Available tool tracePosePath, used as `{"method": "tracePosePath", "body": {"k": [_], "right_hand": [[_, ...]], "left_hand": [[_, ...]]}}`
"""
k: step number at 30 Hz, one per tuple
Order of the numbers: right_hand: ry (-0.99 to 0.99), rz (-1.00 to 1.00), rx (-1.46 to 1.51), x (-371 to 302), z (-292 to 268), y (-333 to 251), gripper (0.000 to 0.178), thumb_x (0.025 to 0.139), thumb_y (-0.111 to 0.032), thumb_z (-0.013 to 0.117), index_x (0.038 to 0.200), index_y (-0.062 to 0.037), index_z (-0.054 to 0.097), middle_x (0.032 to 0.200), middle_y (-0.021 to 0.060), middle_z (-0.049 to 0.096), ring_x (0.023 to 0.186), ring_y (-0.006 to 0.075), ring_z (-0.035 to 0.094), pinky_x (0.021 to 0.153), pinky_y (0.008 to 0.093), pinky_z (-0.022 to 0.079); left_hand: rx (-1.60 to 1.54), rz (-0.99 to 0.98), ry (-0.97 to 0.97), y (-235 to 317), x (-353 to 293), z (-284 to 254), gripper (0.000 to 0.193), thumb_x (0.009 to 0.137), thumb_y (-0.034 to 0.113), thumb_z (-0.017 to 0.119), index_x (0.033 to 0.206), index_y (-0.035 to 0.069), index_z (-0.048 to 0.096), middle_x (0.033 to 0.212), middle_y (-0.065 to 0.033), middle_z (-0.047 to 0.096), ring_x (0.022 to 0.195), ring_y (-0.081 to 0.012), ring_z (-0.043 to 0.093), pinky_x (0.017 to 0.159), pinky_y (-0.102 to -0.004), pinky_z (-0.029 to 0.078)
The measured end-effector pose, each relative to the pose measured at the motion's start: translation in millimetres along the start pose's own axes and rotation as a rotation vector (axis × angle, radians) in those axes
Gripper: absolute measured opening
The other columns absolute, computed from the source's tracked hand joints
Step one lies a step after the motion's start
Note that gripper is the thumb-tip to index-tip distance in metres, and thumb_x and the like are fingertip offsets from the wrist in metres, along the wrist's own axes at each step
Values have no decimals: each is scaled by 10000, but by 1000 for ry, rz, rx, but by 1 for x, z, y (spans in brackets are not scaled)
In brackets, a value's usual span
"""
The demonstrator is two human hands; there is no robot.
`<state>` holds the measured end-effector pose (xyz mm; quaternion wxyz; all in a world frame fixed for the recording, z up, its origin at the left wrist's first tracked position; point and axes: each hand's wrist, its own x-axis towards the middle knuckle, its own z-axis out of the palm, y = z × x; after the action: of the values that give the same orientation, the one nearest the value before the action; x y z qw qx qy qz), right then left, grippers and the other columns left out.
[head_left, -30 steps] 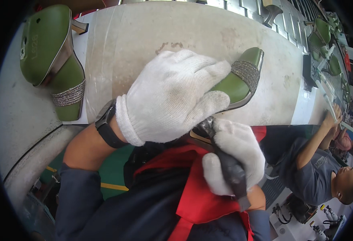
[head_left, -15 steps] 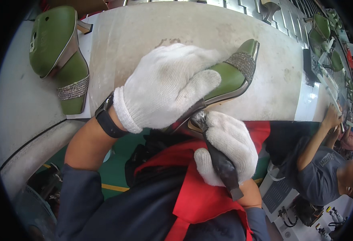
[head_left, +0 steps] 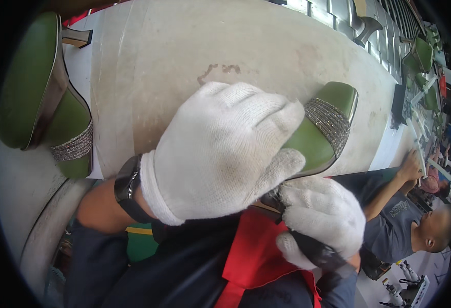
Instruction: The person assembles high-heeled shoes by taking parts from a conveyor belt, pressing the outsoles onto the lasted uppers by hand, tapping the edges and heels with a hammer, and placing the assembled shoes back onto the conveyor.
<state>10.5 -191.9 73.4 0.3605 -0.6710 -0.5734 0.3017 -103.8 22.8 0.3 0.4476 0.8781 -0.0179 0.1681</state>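
Observation:
A green high-heeled sandal (head_left: 310,143) with a glittering strap lies tilted at the table's near edge, its toe pointing to the far right. My left hand (head_left: 220,154), in a white knit glove, is wrapped over its heel half, which it hides. My right hand (head_left: 323,218), also gloved, is closed around a dark tool (head_left: 320,249) with a flat, flared end. The tool's other end is close to the sandal's underside, beneath my left thumb; whether they touch is hidden.
Another pair of green sandals (head_left: 30,82) stands at the left on the pale table (head_left: 148,56). A metal slatted conveyor (head_left: 328,18) runs along the far edge, bearing a loose heel (head_left: 367,30). A co-worker (head_left: 400,220) works at the right beside more green sandals (head_left: 420,56).
The view has moved closer and shifted. My left hand still holds the sandal. The right hand, with the tool, has turned, and the tool's upper end is now more hidden beside the sandal.

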Motion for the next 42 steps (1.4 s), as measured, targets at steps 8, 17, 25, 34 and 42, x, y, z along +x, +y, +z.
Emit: {"method": "tracePosePath", "body": {"k": [8,17,25,34,42], "right_hand": [[160,12,16,-3,12,-1,409,759,-36,897,1143,-19,755,1095,190,799,950,357,808,820,420,655],[680,249,487,-69,30,36,353,960,49,684,1310,92,660,1289,236,753,1214,297,740,1104,435,569],[780,495,316,-54,13,15,419,974,-172,717,1291,87,629,1279,280,738,1191,368,741,1049,487,606],[478,203,-66,-11,-44,59,280,1036,-20,661,1297,22,753,1195,168,794,1134,267,765,980,369,601],[736,380,682,15,-47,108,256,1090,-113,606,1243,75,688,1176,184,776,1168,266,745,1039,355,572]], "left_hand": [[63,14,-51,-3,3,-4,386,991,174,687,1297,-59,703,1196,-244,746,1071,-442,713,964,-498,552],[216,-10,-214,21,20,-3,921,814,425,885,1512,-67,540,1324,-303,665,1229,-460,640,1106,-495,479],[247,-126,-249,40,46,15,964,793,379,908,1529,-81,490,1215,-278,661,1114,-467,679,991,-490,552],[231,-167,-261,41,53,17,909,804,264,883,1532,-94,474,1242,-269,666,1125,-457,682,990,-496,552],[381,-121,-402,69,54,17,950,793,216,857,1565,-119,416,1220,-310,681,1202,-471,669,1023,-488,553]]}}
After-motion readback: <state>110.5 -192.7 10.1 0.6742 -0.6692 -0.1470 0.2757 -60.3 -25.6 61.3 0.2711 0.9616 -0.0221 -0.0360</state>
